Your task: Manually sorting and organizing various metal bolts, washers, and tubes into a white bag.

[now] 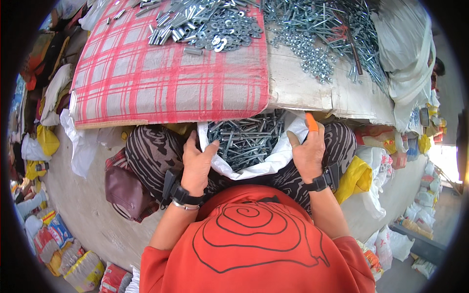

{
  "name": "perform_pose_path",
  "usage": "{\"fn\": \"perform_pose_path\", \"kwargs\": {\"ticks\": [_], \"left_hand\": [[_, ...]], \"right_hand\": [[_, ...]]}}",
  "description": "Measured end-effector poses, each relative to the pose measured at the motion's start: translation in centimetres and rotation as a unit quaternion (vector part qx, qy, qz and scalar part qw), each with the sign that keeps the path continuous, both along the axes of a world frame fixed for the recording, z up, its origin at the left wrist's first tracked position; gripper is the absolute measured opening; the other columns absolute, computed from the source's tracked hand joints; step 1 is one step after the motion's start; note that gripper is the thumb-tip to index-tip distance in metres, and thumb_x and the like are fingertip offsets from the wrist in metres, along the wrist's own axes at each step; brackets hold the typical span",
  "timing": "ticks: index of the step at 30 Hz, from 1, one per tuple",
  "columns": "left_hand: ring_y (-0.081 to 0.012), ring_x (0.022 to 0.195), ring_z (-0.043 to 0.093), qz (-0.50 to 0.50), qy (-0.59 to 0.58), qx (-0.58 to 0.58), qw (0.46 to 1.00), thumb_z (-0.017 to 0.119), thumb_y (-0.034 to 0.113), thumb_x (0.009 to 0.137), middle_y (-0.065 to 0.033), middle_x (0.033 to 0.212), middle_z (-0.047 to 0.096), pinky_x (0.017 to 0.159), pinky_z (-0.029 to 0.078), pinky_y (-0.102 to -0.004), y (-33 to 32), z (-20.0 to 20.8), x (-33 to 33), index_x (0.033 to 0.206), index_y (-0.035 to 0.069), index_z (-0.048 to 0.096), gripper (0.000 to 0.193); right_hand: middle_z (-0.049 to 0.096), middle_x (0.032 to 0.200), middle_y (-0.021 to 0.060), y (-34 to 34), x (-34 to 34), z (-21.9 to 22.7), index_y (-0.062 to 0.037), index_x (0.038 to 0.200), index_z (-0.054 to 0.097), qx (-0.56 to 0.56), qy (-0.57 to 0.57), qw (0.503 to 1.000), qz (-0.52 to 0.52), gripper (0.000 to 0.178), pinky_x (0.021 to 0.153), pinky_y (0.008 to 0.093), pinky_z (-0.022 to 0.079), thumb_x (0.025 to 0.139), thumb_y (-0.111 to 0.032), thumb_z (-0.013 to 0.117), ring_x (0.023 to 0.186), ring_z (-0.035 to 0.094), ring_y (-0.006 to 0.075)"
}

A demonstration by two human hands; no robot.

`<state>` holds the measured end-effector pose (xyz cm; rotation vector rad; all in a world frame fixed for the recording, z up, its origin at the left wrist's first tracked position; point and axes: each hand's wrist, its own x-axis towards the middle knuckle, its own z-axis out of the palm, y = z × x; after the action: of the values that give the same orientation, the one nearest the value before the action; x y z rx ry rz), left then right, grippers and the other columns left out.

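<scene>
1. The white sack point(266, 166) sits on the person's lap, between the knees, just below the edge of the counter point(303, 88). Its mouth is open, and it is full of long grey bolts point(244, 139).
2. The left hand point(197, 163) has its grip closed on the left rim of the sack; the thumb presses the white fabric.
3. The right hand point(308, 154) has its grip closed on the right rim of the sack. One finger of this hand wears an orange cover point(311, 122).
4. Both wrists carry a black strap.
5. On the counter lies a red checked cloth point(171, 78), with a heap of washers and short metal sleeves point(205, 24) at its far end.
6. To the right of the cloth, a pile of nuts and thin rods point(322, 34) lies on the bare board.
7. A dark brown bag point(124, 190) lies on the floor beside the left knee.
</scene>
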<state>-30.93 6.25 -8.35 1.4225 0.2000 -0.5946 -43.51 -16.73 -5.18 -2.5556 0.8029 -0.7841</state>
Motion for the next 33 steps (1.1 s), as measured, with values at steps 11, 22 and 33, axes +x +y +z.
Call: {"fn": "perform_pose_path", "kwargs": {"ticks": [11, 22, 33], "left_hand": [[-0.0223, 0.098, 0.063, 0.002, 0.052, -0.071, 0.996, 0.062, -0.008, 0.081, -0.013, 0.113, 0.062, 0.089, 0.05, -0.0356, -0.8, 0.2, -0.2, 0.126, -0.004, 0.047, 0.047], [-0.0193, 0.103, 0.06, 0.054, 0.077, -0.101, 0.99, 0.068, 0.004, 0.086, -0.0084, 0.113, 0.065, 0.09, 0.046, -0.0328, -2.1, 1.6, 2.9, 0.117, -0.001, 0.058, 0.033], [-0.0202, 0.091, 0.063, -0.042, 0.04, -0.013, 0.998, 0.062, -0.003, 0.08, -0.0078, 0.1, 0.067, 0.082, 0.047, -0.0334, -2.5, 1.2, 4.2, 0.106, -0.002, 0.063, 0.026]], "right_hand": [[0.065, 0.11, 0.0124, -0.9, 1.6, -6.6, 0.0059, 0.128, 0.052, 0.536, 0.024, 0.839, -0.095, 0.069, 0.087, 0.0301, 0.046, 0.074, -0.026, 0.081, 0.095, 0.06, 0.0179], [0.066, 0.104, 0.0094, -1.4, 0.3, -3.5, 0.003, 0.118, 0.059, 0.711, -0.201, 0.655, -0.159, 0.032, 0.081, 0.0323, 0.052, 0.087, -0.005, 0.063, 0.091, 0.064, 0.0193], [0.07, 0.088, 0.0168, 0.1, 1.6, -2.9, 0.0047, 0.104, 0.063, 0.656, -0.059, 0.749, -0.071, 0.032, 0.066, 0.0369, 0.052, 0.078, -0.01, 0.073, 0.072, 0.068, 0.0292]]}}
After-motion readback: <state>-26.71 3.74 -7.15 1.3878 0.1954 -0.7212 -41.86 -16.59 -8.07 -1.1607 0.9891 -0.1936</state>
